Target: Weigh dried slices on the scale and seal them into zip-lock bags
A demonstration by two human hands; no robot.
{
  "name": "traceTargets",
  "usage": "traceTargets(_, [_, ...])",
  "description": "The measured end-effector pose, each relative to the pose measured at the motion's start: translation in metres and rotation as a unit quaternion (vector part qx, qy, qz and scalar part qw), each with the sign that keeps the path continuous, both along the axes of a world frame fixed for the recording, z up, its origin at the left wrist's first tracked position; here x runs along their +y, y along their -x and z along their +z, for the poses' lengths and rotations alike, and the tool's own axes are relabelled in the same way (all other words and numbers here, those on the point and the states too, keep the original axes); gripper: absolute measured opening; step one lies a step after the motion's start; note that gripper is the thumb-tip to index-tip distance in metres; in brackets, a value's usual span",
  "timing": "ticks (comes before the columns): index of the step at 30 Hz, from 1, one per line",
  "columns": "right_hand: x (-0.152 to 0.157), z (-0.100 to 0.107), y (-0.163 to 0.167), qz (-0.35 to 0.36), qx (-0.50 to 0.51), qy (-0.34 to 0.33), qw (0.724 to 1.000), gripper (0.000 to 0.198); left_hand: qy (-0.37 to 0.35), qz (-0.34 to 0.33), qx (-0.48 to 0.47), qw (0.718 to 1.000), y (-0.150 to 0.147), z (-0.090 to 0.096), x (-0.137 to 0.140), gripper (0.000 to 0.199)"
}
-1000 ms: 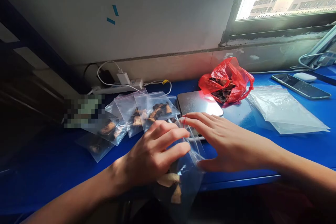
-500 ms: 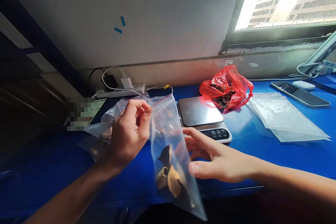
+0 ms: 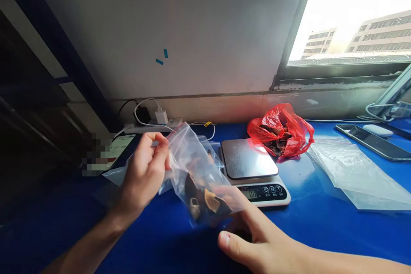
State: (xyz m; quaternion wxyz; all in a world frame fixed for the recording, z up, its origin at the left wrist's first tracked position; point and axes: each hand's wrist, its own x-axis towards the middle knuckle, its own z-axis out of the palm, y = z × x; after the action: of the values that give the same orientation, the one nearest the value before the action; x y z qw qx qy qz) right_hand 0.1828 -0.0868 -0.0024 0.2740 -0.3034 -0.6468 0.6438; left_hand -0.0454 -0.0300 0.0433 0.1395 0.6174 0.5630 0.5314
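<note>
Clear zip bag (image 3: 195, 175) of dried brown pieces (image 3: 205, 200), pinched by left hand (image 3: 144, 175), right hand (image 3: 257, 239) open beneath.

Scale (image 3: 253, 171) display digits and button marks too small to read

bag (image 3: 195, 171): clear zip bag, red seal strip; hangs tilted, just left of scale (image 3: 248, 159)
contents: dark and orange dried pieces (image 3: 205, 200); gathered at bottom
</note>
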Motion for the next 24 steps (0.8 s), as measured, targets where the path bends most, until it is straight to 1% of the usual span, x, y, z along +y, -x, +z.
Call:
traceTargets(2, [0.002, 0.002, -0.001, -0.036, 0.015, -0.027, 0.999, 0.054, 0.008, -0.049, 0.004, 0.999, -0.008, -0.005, -0.007, 0.020])
traceTargets(3, [0.005, 0.002, -0.002, -0.065, 0.029, -0.026, 0.997, 0.047, 0.005, -0.076, 0.008, 0.997, -0.011, -0.007, -0.011, 0.019])
traceTargets(5, [0.014, 0.002, -0.005, -0.135, 0.064, 0.003, 0.989, 0.044, -0.017, -0.111, 0.027, 0.993, -0.014, -0.009, -0.018, 0.015])
traceTargets(7, [0.023, 0.002, -0.009, -0.214, 0.115, 0.038, 0.969, 0.046, -0.049, -0.103, 0.048, 0.992, -0.013, -0.010, -0.022, 0.010])
traceTargets(8, [0.026, 0.003, -0.010, -0.245, 0.141, 0.058, 0.958, 0.045, -0.063, -0.090, 0.049, 0.993, -0.013, -0.009, -0.023, 0.008])
traceTargets(9, [0.028, 0.003, -0.012, -0.260, 0.163, 0.078, 0.948, 0.043, -0.072, -0.076, 0.042, 0.994, -0.012, -0.008, -0.023, 0.008])
traceTargets(10, [0.028, 0.003, -0.012, -0.259, 0.181, 0.093, 0.944, 0.040, -0.081, -0.063, 0.029, 0.994, -0.012, -0.006, -0.023, 0.008])
traceTargets(11, [0.026, 0.002, -0.012, -0.236, 0.192, 0.105, 0.947, 0.038, -0.089, -0.052, 0.011, 0.995, -0.012, -0.004, -0.023, 0.008])
traceTargets(12, [0.024, 0.002, -0.010, -0.194, 0.192, 0.116, 0.955, 0.040, -0.096, -0.045, -0.005, 0.994, -0.012, -0.002, -0.023, 0.009])
traceTargets(14, [0.017, 0.000, -0.006, -0.107, 0.178, 0.137, 0.969, 0.055, -0.103, -0.034, -0.029, 0.994, -0.013, 0.000, -0.024, 0.011])
traceTargets(15, [0.014, 0.000, -0.004, -0.083, 0.174, 0.147, 0.970, 0.060, -0.102, -0.033, -0.034, 0.994, -0.014, 0.001, -0.025, 0.011])
traceTargets(16, [0.012, 0.000, -0.002, -0.076, 0.176, 0.157, 0.969, 0.062, -0.099, -0.036, -0.037, 0.994, -0.016, 0.001, -0.026, 0.012])
traceTargets(18, [0.013, 0.001, -0.002, -0.110, 0.191, 0.163, 0.962, 0.057, -0.089, -0.055, -0.037, 0.994, -0.018, -0.001, -0.029, 0.013])
traceTargets(21, [0.022, 0.009, -0.010, -0.173, 0.213, 0.142, 0.951, 0.048, -0.087, -0.090, -0.029, 0.992, -0.021, -0.004, -0.033, 0.011])
traceTargets(22, [0.025, 0.014, -0.016, -0.186, 0.210, 0.130, 0.951, 0.045, -0.096, -0.091, -0.032, 0.991, -0.021, -0.005, -0.033, 0.010])
traceTargets(24, [0.032, 0.022, -0.033, -0.216, 0.194, 0.101, 0.952, 0.041, -0.156, -0.085, -0.037, 0.983, -0.020, -0.007, -0.037, 0.012])
